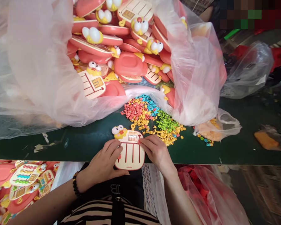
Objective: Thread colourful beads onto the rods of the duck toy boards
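Left hand [104, 161] and right hand [155, 152]: both grip toy board [132, 157] at bench [61, 147] near edge.
Board lies between the hands, long axis running fore-and-aft; cream plastic, red slots, bird head [119, 132] at far-left corner. Coloured pegs [152, 117] heaped just beyond.

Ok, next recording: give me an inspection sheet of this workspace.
surface: dark green table, scuffed, with scraps on it.
job's things: cream board with a yellow duck head, at the table edge; beside it, a heap of coloured plastic pieces.
clutter: clear bag of pink boards; small bag of orange and yellow pieces.
grips: bare left hand and right hand, both on the board's sides.
cables: nothing seen.
surroundings: filled boards at lower left; pink bag at lower right.
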The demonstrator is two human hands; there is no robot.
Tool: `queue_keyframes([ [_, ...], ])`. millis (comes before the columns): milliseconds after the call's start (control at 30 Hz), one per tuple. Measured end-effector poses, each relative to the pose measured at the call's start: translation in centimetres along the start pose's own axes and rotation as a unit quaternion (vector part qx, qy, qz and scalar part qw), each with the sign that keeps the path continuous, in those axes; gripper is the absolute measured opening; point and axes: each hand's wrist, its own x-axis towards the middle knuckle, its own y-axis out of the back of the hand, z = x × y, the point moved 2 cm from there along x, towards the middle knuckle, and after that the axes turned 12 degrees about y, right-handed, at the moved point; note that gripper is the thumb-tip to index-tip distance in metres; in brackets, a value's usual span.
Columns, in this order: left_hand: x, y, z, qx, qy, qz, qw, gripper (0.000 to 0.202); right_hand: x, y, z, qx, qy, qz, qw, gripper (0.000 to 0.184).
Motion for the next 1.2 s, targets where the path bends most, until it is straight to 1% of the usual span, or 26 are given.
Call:
queue_keyframes([
  [100,0.1,0.2,0.0,-0.003,-0.015,0.018,1.0,0.066,0.1,0.0,-0.1,-0.007,-0.012,-0.004,1.0,0.021],
  [233,0.2,0.3,0.1,-0.005,-0.013,0.029,0.999,0.065,0.2,-0.3,-0.4,0.022,0.007,-0.025,0.999,0.02],
  [300,0.2,0.3,0.2,-0.005,-0.013,0.026,1.0,0.065,0.5,-0.9,-1.0,0.024,0.008,-0.006,1.0,0.019],
  [400,0.2,0.1,0.2,0.004,-0.016,0.024,1.0,0.067,1.2,-1.8,-1.5,0.05,0.009,0.047,0.998,0.019],
  [467,0.2,0.2,0.2,0.017,-0.017,0.025,0.999,0.072,1.8,-1.7,-0.6,0.053,-0.03,0.099,0.993,0.021],
  [533,0.4,0.3,0.3,0.033,-0.023,0.014,0.999,0.079,2.1,-1.3,1.1,0.012,-0.096,0.129,0.987,0.022],
  [600,0.8,0.5,0.6,0.052,-0.033,-0.008,0.998,0.084,2.3,-1.1,3.0,-0.025,-0.135,0.102,0.985,0.02],
  [667,1.3,0.5,1.1,0.072,-0.04,-0.027,0.996,0.087,2.4,-1.3,4.3,-0.026,-0.135,0.056,0.989,0.016],
  [733,1.8,0.4,1.7,0.089,-0.044,-0.042,0.994,0.086,2.4,-1.4,4.8,-0.018,-0.132,0.042,0.99,0.014],
  [767,2.0,0.3,1.9,0.097,-0.044,-0.047,0.993,0.086,2.4,-1.4,4.8,-0.016,-0.135,0.048,0.99,0.014],
  [833,2.2,-0.1,2.0,0.113,-0.04,-0.048,0.992,0.085,2.3,-1.1,4.4,-0.004,-0.149,0.082,0.985,0.015],
  [933,2.0,-0.5,1.8,0.132,-0.042,-0.038,0.99,0.086,2.0,-0.6,3.2,0.061,-0.174,0.14,0.973,0.012],
  [1000,1.8,-0.7,1.5,0.131,-0.046,-0.035,0.99,0.09,1.8,-0.8,2.2,0.093,-0.16,0.143,0.972,0.012],
  [1033,1.7,-0.7,1.3,0.129,-0.046,-0.033,0.99,0.092,1.7,-1.1,1.6,0.089,-0.146,0.139,0.976,0.013],
  [1100,1.6,-0.7,1.2,0.126,-0.046,-0.02,0.991,0.096,1.5,-2.0,0.8,0.044,-0.121,0.136,0.982,0.018],
  [1200,1.4,-0.6,1.3,0.125,-0.032,0.02,0.991,0.091,1.1,-3.2,0.4,-0.053,-0.124,0.165,0.977,0.02],
])
